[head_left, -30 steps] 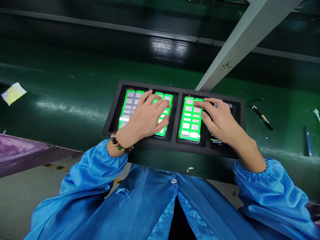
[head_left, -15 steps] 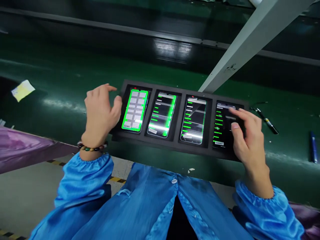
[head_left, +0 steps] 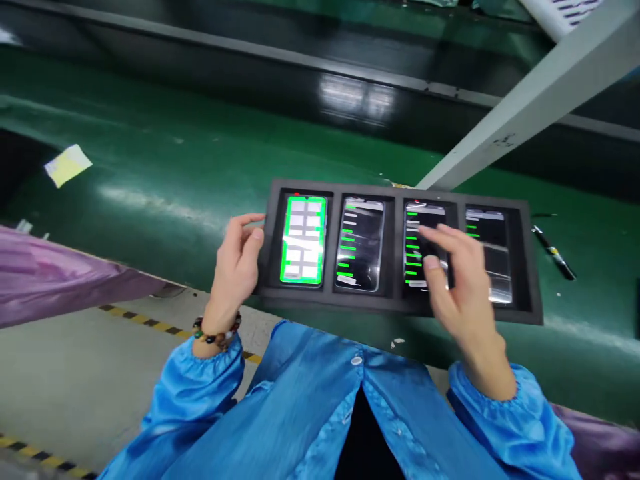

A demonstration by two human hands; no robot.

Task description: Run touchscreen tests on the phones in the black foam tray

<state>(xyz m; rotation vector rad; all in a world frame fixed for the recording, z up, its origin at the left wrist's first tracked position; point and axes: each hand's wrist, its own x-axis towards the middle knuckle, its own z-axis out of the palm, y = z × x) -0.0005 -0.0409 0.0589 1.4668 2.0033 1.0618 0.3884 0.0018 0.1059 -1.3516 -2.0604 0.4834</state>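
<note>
At frame centre, a tray (head_left: 400, 310) on the green belt (head_left: 150, 173) holds four phones. The left hand (head_left: 235, 263) grips its left edge; the right hand (head_left: 463, 280), fingers spread and holding nothing, hovers over the third phone (head_left: 417, 230). Only the first phone (head_left: 303, 240) shows a green-framed grid; the others show lists. A pen (head_left: 553, 252) lies right; nothing blocks.

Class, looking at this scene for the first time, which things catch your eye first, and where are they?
A black tray holding four phones lies on the green belt; the leftmost phone glows bright green. The left hand grips the tray's left edge, while the right hand hovers over the third phone.
</note>
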